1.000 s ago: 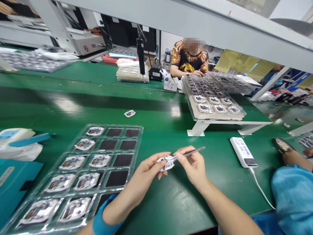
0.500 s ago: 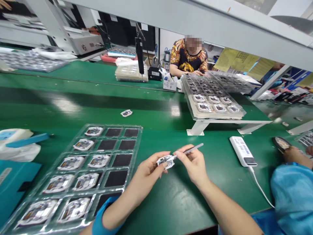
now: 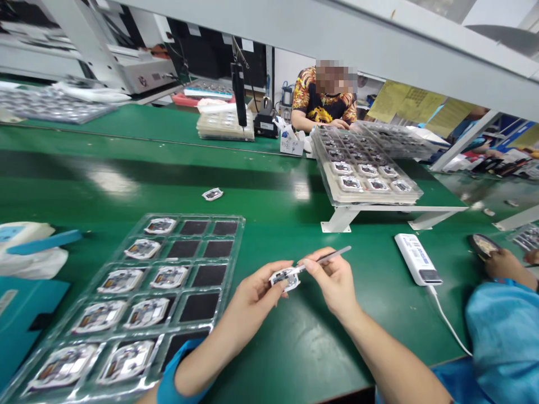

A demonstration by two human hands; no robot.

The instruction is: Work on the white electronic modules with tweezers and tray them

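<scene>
Here, low in the middle of the frame, the left hand [image 3: 252, 292] pinches a small white part [image 3: 281, 275] in its fingers. The right hand [image 3: 337, 286] has its fingers closed on a thin stick [image 3: 337, 253], which points at the part. A clear tray [image 3: 200, 307] fills the lower left. A white box [image 3: 415, 258] lies on the green table [image 3: 261, 193] at the right. Farther off, upper right, trays [image 3: 370, 196] sit piled on a white stand [image 3: 337, 219]. A person [image 3: 324, 106] is behind them.

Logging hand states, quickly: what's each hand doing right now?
Left hand: closed, holding a white-rimmed electronic module.
Right hand: closed, holding a slim tweezers-like tool.
</scene>
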